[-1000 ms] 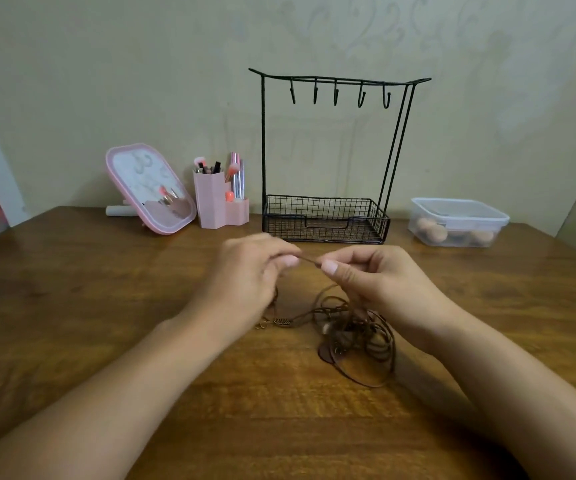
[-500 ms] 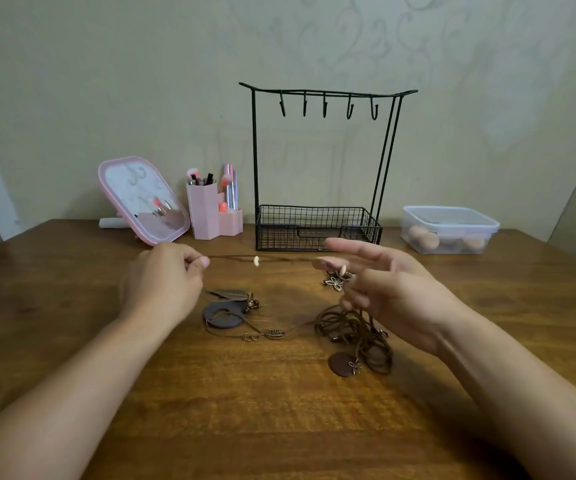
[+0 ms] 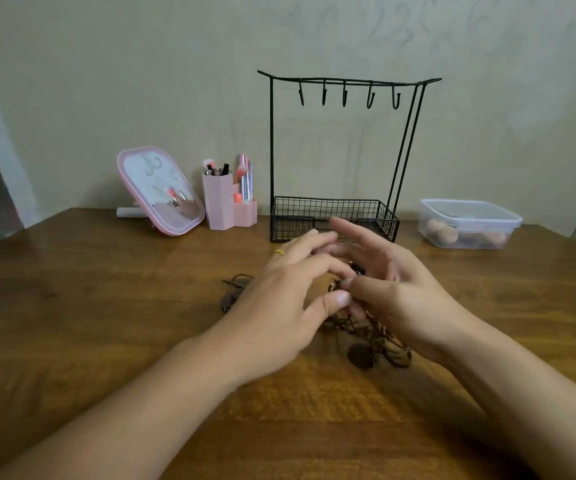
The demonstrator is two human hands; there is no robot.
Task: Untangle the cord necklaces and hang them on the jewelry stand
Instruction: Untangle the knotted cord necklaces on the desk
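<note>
Half a second ago the hands were apart, stretching one cord between them. Now the left hand [image 3: 279, 303] and right hand [image 3: 397, 292] meet, blurred, over the tangled cord necklaces [image 3: 366, 337] on the wooden table [image 3: 106, 306] in front of the black jewelry stand [image 3: 335, 220]. Fingers look loosely spread; whether either pinches cord, I cannot tell. The stand's hooks [image 3: 345, 95] remain bare, so untangling likely continues.

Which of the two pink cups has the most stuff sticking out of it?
The taller pink cup, the one nearer the pink mirror. Several brushes poke out of its top. The shorter pink cup beside it shows fewer things.
</note>
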